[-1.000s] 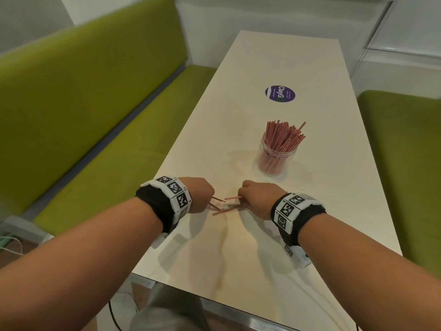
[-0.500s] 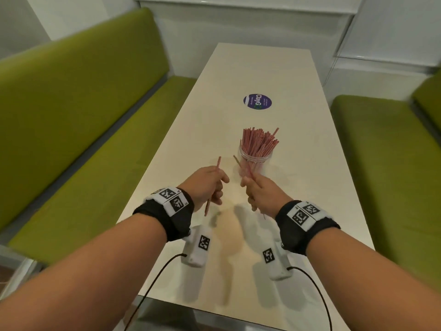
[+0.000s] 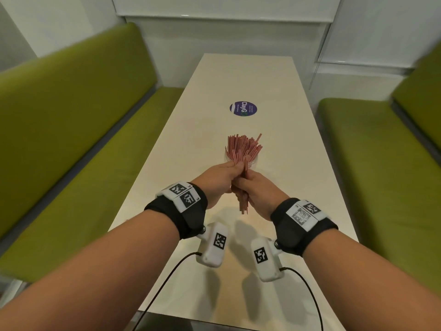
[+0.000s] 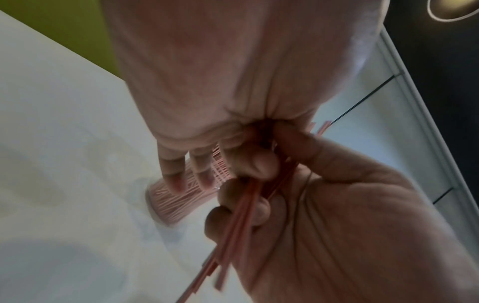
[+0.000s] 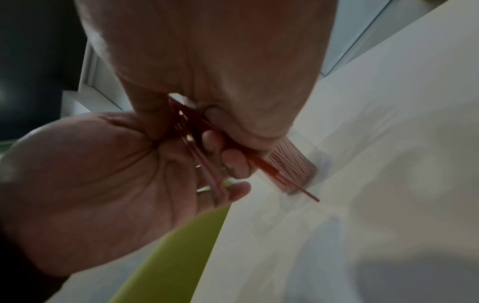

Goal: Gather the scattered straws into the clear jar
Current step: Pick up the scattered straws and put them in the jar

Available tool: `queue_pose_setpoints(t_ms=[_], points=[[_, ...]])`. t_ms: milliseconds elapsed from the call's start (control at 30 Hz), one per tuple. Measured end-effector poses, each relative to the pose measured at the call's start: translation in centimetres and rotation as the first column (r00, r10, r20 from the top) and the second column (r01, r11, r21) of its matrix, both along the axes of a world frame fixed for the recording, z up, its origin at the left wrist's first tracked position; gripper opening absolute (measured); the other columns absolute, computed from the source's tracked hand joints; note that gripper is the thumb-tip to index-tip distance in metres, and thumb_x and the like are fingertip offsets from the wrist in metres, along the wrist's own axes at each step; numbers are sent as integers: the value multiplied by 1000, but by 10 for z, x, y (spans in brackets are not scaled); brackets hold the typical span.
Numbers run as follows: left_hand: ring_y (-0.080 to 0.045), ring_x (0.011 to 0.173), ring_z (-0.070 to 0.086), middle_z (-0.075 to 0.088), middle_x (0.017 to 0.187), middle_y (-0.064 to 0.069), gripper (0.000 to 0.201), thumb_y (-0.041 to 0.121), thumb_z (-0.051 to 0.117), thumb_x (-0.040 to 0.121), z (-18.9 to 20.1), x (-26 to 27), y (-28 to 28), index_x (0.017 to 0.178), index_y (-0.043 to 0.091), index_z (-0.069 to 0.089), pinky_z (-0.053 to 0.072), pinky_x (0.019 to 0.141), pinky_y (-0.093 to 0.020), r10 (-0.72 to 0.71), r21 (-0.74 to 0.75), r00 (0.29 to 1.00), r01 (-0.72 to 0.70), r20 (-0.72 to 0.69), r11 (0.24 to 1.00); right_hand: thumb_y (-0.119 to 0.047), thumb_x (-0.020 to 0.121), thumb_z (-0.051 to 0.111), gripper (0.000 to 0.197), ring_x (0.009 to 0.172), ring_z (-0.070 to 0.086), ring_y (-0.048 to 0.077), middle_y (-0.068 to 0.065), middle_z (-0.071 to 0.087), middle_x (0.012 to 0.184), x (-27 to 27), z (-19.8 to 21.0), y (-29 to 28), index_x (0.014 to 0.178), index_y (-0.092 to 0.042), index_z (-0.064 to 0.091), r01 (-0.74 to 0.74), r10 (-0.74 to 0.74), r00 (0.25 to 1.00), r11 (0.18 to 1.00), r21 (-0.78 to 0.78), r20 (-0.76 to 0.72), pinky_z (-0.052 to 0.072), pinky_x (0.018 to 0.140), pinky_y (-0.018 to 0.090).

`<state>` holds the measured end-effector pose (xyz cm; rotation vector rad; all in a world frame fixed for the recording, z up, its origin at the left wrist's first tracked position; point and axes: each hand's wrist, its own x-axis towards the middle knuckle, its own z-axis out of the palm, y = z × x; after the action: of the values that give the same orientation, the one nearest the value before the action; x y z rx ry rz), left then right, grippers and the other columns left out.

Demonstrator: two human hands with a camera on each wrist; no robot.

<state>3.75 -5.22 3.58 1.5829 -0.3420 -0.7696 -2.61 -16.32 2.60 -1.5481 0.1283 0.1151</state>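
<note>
A small bundle of thin red straws [image 3: 244, 202] stands nearly upright in the air, held between both hands just in front of the clear jar [image 3: 254, 162]. My left hand [image 3: 235, 172] pinches the bundle from the left, and my right hand [image 3: 245, 185] grips it from the right with curled fingers. The two hands touch. The jar stands on the white table [image 3: 274, 144], packed with upright red straws [image 3: 243, 149]; the hands hide its lower half. In the left wrist view the held straws [image 4: 241, 215] cross the right palm, jar [image 4: 176, 201] behind. The right wrist view shows the straws [image 5: 261, 166] and jar [image 5: 295, 164].
A round purple sticker [image 3: 243, 108] lies on the table beyond the jar. Green benches run along the left [image 3: 71, 139] and right [image 3: 386, 163] sides of the table. The table's near edge [image 3: 214, 318] lies below my forearms.
Both hands lifted straws off the table, then came together, merging them into one bundle raised toward the jar. The head view tilted up and forward.
</note>
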Motion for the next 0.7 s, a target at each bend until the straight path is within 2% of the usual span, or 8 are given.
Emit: queue_pose_setpoints(t_ms=[67,167,267,367,467,567,633,700], points=[[-25,104,60,66,115,-7,33,44,44,95,-2,5,3,111,24,66,46,94,-43,-25,-9,1000,25,5,1000,-13,104,33,27,50,55,-3,-12,58,52,-3,7,-2,86,-11,54,19,-18,1000,999,-42,20,46,59,12],[-23,89,57,62,97,-5,47,47,34,100,-11,6,11,106,11,63,45,79,-36,27,37,1000,-27,-11,999,-28,104,34,32,61,50,12,-3,47,62,2,15,-11,86,-10,54,123,-117,991,988,-92,70,47,66,25],[-33,88,60,59,100,-17,54,50,29,100,-24,1,12,105,3,55,51,81,-42,132,60,941,-119,-313,991,-17,104,33,26,55,44,16,-3,41,58,15,25,-12,89,-13,54,236,-264,955,953,192,136,45,57,25],[-38,91,66,60,101,-25,63,51,22,100,-22,0,6,111,-4,51,53,87,-46,30,-141,825,-131,-564,981,-12,103,36,24,54,43,15,-2,44,59,25,31,-5,90,-14,56,222,-286,938,929,295,195,43,58,26],[-33,96,63,57,110,-22,60,46,25,101,-13,4,0,123,-3,52,55,89,-43,-29,-272,817,-158,-577,949,-21,100,47,17,65,52,20,0,52,65,28,27,0,90,-19,61,218,-243,959,961,169,148,47,70,39],[-34,106,59,57,121,-20,51,40,27,102,-11,7,-2,132,7,53,52,93,-46,-50,-325,843,-151,-535,933,-29,97,52,15,72,55,23,1,55,68,30,22,1,93,-19,63,235,-252,962,961,142,108,50,77,48],[-32,102,63,62,116,-18,49,39,25,103,-14,11,-3,123,10,58,53,92,-45,-62,-332,846,-139,-530,933,-30,98,50,21,61,53,16,-2,53,60,32,20,3,88,-16,62,251,-265,955,961,117,129,50,72,40],[-31,91,67,68,101,-17,53,44,22,102,-14,13,-4,113,9,61,53,89,-45,-90,-317,842,-100,-532,943,-33,101,44,29,49,44,12,-7,45,51,37,20,3,86,-12,58,276,-284,947,958,74,150,44,59,30]])
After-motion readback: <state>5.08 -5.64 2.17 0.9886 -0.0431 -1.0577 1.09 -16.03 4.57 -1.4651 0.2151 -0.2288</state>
